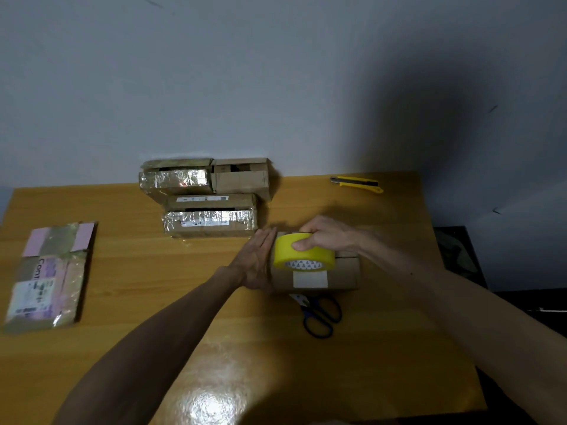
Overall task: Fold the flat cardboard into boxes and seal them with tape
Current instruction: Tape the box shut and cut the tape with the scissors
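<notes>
yellow tape roll [303,251] sits on the cardboard box [343,274] mid-worktop [138,271], right hand [328,236] grip curled round it, left hand [257,262] straight-fingered against the box's side, scissors [322,317] blades partly hidden beneath.

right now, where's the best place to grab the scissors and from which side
Take the scissors by the blue handle loops, coming from the near side. The loops lie flat and free toward the person, while the blade end runs up against the near edge of the box.
</notes>
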